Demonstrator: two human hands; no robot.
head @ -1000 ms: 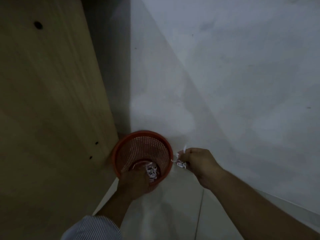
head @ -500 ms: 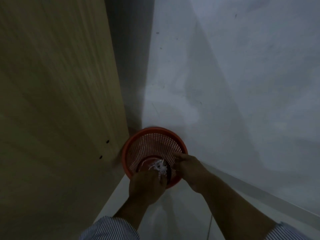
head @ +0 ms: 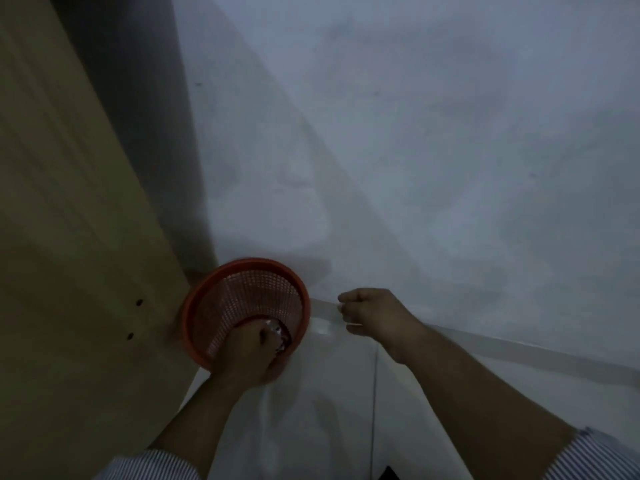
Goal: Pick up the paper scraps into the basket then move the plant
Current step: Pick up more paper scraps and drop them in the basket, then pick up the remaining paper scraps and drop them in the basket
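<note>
1. Wooden panel (head: 69,237), pale tan with a faint straight grain and two small dark holes, fills the left side and stands upright against a shadowed corner.
2. Orange-red plastic basket (head: 242,271), round with a smooth rim and fine mesh walls, sits on the floor touching the foot of the panel and close to the wall.
3. Left hand (head: 251,355) reaches over the near rim of the basket, forearm coming up from a striped sleeve (head: 149,465), knuckles upward and fingers curled down into the basket.
4. Its grip is closed around a bunch of white paper scraps (head: 277,336), crumpled and ragged, held inside the basket near the bottom.
5. Right hand (head: 374,311) hovers just right of the basket, clear of its rim, wrist bent and fingers curled into a loose fist; whether that grip holds anything cannot be told in the dim light.
6. Smooth pale floor (head: 329,410) shows a thin tile seam running toward the viewer, and a matte whitish wall (head: 450,133) rises behind, mottled with soft shadows.
7. No view shows the plant.
</note>
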